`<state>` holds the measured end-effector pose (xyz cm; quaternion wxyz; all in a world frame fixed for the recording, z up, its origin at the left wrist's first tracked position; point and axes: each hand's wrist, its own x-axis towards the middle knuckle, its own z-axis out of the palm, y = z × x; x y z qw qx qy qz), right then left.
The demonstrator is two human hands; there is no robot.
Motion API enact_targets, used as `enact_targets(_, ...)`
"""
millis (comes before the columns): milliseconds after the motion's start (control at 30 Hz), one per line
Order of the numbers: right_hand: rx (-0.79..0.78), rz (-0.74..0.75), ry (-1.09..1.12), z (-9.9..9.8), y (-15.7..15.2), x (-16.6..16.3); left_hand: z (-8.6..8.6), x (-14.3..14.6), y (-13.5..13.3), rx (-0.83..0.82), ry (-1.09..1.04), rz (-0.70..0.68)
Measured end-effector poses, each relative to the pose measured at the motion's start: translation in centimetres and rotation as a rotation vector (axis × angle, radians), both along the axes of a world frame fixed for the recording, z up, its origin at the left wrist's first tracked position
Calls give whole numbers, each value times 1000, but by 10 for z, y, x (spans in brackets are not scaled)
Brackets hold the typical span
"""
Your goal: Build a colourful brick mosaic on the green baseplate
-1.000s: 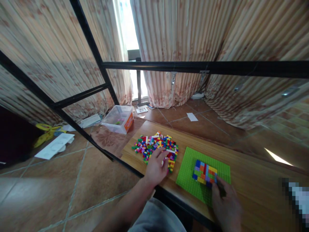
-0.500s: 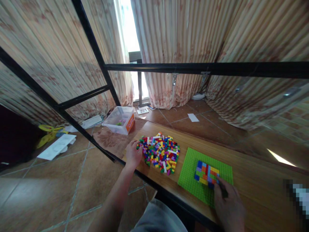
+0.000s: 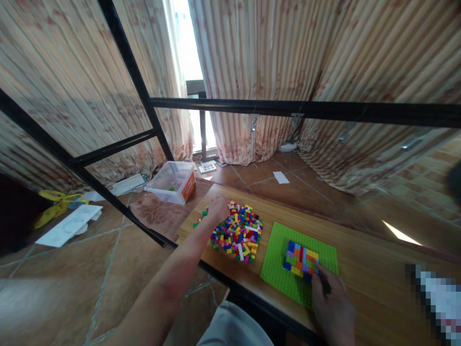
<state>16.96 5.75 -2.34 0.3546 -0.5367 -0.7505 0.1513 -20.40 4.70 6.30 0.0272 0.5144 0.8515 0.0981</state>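
Storage box sits left of centre in the frame, clear plastic, with a few pinkish and green bits in the bottom. Moving right, my left hand is down in the far-left part of the loose bricks, near the middle of the frame. Its fingers are tucked out of sight, so I honestly can't tell how open it is or whether it's got a brick.

Right of that, lower right of the frame, is the green baseplate on the wooden table. The multicoloured block is on it, with green studs showing around it. My right hand is half curled at the block's lower-right corner, thumb and forefinger right up against it; can't tell if that's a pinch or just a rest.

Progress-wise? I'd say a decent little rectangle is already put together, blues, oranges, reds, yellows and so on. Tons of pieces are unattached, though, and I can't tell how many are left to use.
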Motion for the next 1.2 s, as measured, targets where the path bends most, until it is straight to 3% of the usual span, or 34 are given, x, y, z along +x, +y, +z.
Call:
enact_targets(167,-5,11,9,0,0,0,2,-2,5,-55,-2,-21)
enact_targets(367,-12,17,17,0,1,0,7,-8,1,-3,-7,-64)
enact_targets(500,-34,19,29,0,0,-1,13,-7,-12,59,-25,-113)
enact_targets(667,-35,-5,45,1,-1,-3,11,8,-38,66,-73,-278)
enact_targets(767,-28,-4,39,2,-1,-3,9,11,-40,72,-78,-281)
enact_targets(1000,-12,-3,31,0,0,-1,7,-6,9,89,-46,-79)
enact_targets(1200,-17,19,26,2,-1,-3,-1,-6,45,71,-79,-67)
